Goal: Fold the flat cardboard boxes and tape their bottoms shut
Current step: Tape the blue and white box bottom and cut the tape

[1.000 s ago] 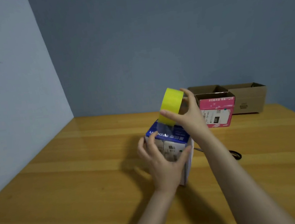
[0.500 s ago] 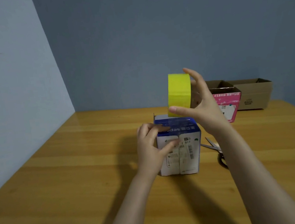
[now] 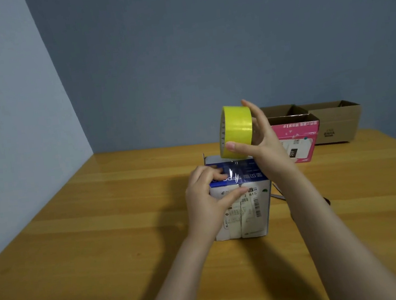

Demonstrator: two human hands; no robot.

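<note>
The person's left hand [image 3: 207, 198] is gripping the upper near edge of a blue-and-white box [image 3: 250, 208], with its fingers bending over the top and its thumb pressing flat on the front face, right at the seam where two flaps are meeting. The box is standing on the table [image 3: 101, 222] directly under both hands, its flapped side facing the person. The right hand [image 3: 262, 142] is hovering just above the box's far top edge and holding a yellow tape roll [image 3: 236, 130], thumb on the lower rim and fingers spreading over the far side. A clear strip of tape [image 3: 234, 170] is running from the roll down onto the blue top of the box, passing just beside the left fingers. Beyond the right hand a pink box [image 3: 299, 138] is sitting open on the table, and behind that two brown cardboard boxes [image 3: 337, 121] are standing side by side against the wall. Just to the right of the blue-and-white box, mostly hiding behind the right forearm, a pair of scissors [image 3: 280, 196] is lying on the table.
</note>
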